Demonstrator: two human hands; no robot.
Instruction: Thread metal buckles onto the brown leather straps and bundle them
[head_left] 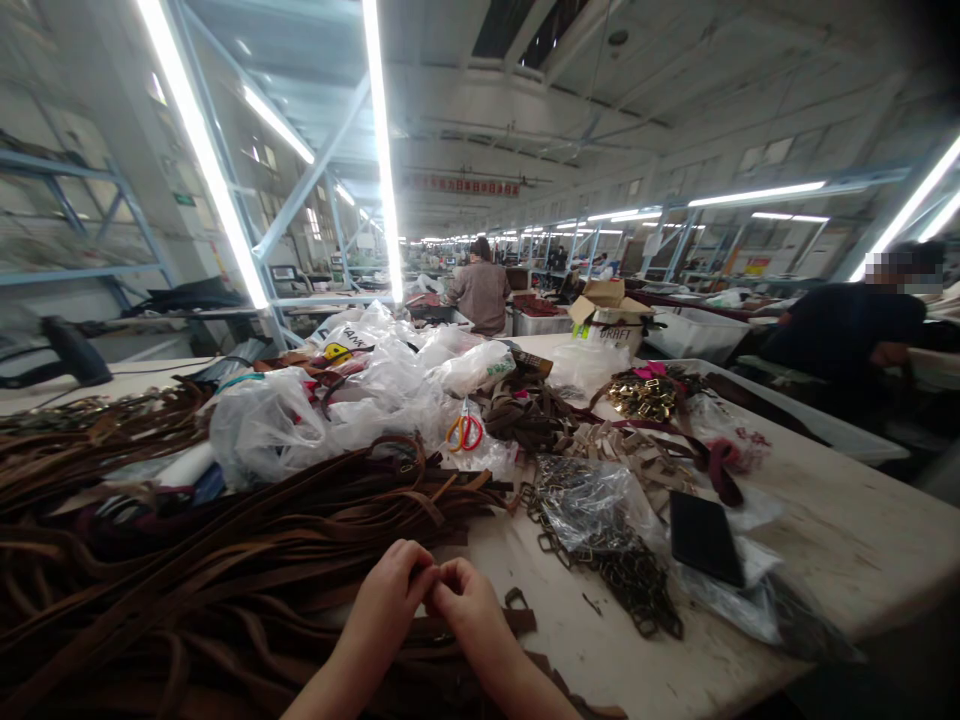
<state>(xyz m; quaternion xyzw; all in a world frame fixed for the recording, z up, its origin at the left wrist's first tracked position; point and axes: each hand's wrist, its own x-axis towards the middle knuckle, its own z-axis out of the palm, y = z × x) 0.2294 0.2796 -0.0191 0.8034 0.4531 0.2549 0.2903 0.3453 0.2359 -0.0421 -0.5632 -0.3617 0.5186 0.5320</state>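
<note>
My left hand point(395, 588) and my right hand point(463, 598) meet at the fingertips above the near edge of a pile of straps. The fingers of both are closed in a pinch; whatever lies between them is hidden. Long brown leather straps point(247, 545) spread under and to the left of my hands. Just right of my right hand, a dark metal buckle point(515, 598) lies by the end of a brown strap point(520, 621). Farther right, many dark metal rings point(637, 590) are heaped, partly under a clear plastic bag point(600, 505).
Behind the straps lie plastic bags point(274, 425) and red-and-yellow-handled scissors point(464, 432). A black flat case point(705, 538) and gold-coloured metal pieces point(643, 396) are on the right of the table point(840, 520). One person point(482, 292) sits ahead, another point(832, 335) is at right.
</note>
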